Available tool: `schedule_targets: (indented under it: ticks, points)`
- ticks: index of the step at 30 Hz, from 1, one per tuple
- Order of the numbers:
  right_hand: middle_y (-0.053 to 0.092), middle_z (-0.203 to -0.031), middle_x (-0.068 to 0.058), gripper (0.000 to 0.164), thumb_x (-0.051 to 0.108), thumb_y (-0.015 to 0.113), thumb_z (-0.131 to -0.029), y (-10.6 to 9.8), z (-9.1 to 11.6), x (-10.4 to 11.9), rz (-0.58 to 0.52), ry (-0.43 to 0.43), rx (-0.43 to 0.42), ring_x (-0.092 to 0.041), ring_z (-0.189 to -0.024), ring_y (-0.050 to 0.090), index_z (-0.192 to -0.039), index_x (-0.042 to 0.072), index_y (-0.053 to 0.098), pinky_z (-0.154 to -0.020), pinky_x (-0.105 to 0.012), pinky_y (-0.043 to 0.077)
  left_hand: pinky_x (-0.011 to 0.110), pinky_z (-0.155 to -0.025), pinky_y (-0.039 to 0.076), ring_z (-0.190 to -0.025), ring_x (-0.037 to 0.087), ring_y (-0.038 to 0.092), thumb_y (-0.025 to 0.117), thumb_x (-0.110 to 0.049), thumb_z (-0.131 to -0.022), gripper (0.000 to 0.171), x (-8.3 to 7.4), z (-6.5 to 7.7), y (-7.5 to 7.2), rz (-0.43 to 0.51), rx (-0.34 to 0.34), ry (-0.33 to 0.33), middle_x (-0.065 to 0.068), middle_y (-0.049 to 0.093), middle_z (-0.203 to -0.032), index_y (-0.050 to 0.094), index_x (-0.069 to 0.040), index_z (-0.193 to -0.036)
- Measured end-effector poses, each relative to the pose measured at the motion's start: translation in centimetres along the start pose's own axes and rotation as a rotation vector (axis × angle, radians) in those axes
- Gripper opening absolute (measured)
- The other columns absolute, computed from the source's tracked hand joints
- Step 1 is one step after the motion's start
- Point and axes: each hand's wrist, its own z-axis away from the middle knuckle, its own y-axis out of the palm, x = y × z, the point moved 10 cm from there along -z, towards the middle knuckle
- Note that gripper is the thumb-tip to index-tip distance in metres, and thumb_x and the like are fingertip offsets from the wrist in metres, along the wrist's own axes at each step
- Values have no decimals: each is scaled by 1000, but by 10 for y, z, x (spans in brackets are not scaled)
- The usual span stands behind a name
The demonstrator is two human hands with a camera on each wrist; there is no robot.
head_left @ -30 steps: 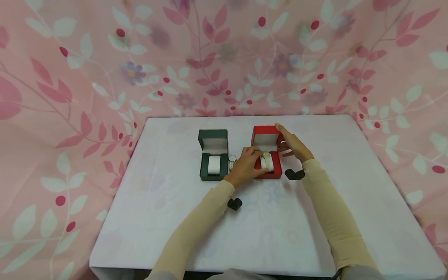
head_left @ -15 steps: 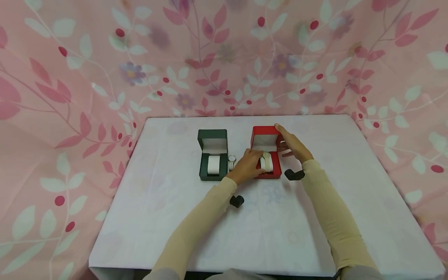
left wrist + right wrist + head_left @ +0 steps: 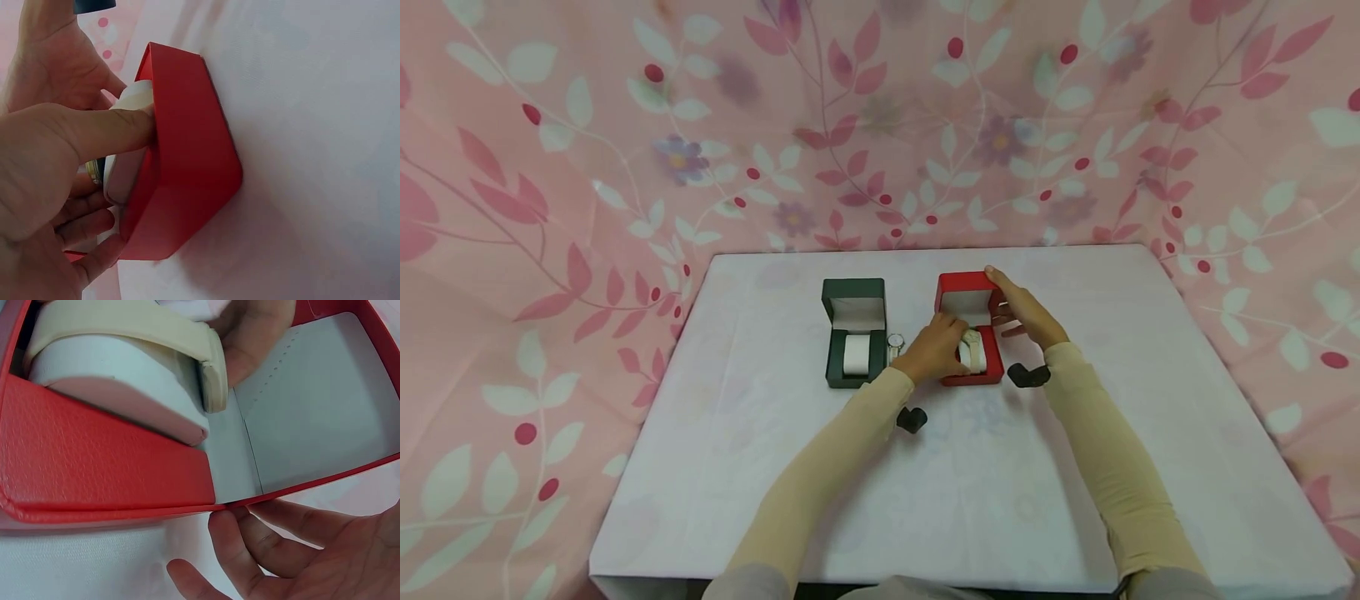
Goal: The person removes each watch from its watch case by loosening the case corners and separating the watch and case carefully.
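A cream-strapped wristwatch (image 3: 972, 340) sits around a white cushion (image 3: 112, 375) in the raised-lid red watch box (image 3: 988, 358). My left hand (image 3: 936, 346) reaches into that box and pinches the watch on its cushion. In the left wrist view, the thumb presses the cushion's near end and the fingers curl behind. My right hand (image 3: 1030, 312) rests against the right side of the raised lid. Its fingers (image 3: 234, 544) touch the box's outer side near the hinge, loosely bent. How deep the cushion sits is partly hidden by my left hand.
Left of the red box stands a green watch box (image 3: 855, 367), lid raised, with a bare white cushion (image 3: 857, 354) inside. A second wristwatch (image 3: 894, 346) lies beside it, partly behind my left hand. Everything stands on a white-covered table (image 3: 760, 483) before a floral curtain.
My left hand has shifted slightly right and forward over the red box, its wrist moving the same way. My right hand stays against the lid.
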Motion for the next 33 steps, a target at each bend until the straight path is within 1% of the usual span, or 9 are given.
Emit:
schedule_targets:
  ticks: [3,9,12,16,23,25,28,30,33]
  points:
    - [46,-134,-24,101,83,42,-81,-5,-12,-9,1,1,-23,-45,-119,51,-141,2,40,-98,-61,41,26,-99,43,-114,16,45,83,-44,-76,75,-2,-3,-1,-17,0,25,4,52,-125,53,-7,-134]
    - [50,-128,-22,108,89,40,-75,-8,-24,-16,26,-24,-66,-42,-113,55,-138,2,44,-94,-60,45,26,-97,47,-106,15,51,83,-32,-77,75,0,-2,0,119,-9,2,10,45,-130,48,-4,-137]
    - [50,-127,-23,108,89,41,-75,-6,-25,-17,14,-20,-70,-43,-114,54,-137,1,45,-94,-60,45,27,-95,47,-106,16,50,84,-31,-76,74,1,0,0,144,-33,-11,12,45,-129,48,-5,-136]
    - [49,-123,-24,106,88,39,-77,-4,-22,-18,-4,-24,-78,-43,-113,53,-134,-1,46,-95,-61,44,28,-96,46,-107,16,48,86,-31,-73,76,1,2,2,164,-64,-10,8,48,-124,49,-8,-135]
    - [47,-102,-20,96,86,38,-79,-3,-20,-20,-67,-40,-104,-40,-102,52,-119,-1,47,-87,-60,49,28,-99,45,-108,15,48,85,-29,-76,75,2,4,4,215,-66,7,4,53,-124,48,-12,-139]
    - [46,-100,-19,95,86,37,-80,-2,-21,-20,-87,-37,-110,-39,-101,51,-121,1,46,-85,-59,50,26,-97,46,-105,13,50,85,-25,-76,72,4,3,3,237,-63,11,2,56,-122,49,-11,-137]
    - [43,-105,-20,98,86,36,-80,-2,-21,-20,-113,-35,-115,-39,-104,49,-133,4,43,-86,-61,49,24,-96,47,-102,12,52,86,-20,-75,70,7,1,0,274,-55,8,1,58,-120,49,-8,-134]
    - [43,-110,-21,101,86,36,-80,-2,-22,-20,-116,-32,-112,-40,-108,48,-140,6,40,-86,-62,48,24,-96,46,-102,12,52,86,-20,-75,71,10,0,-1,278,-45,-2,2,58,-121,49,-7,-134]
    - [44,-113,-23,102,87,36,-79,-2,-22,-20,-113,-32,-103,-40,-108,49,-142,6,40,-86,-63,49,24,-97,46,-104,13,52,86,-23,-74,72,11,0,-1,264,-40,1,5,57,-124,50,-4,-134]
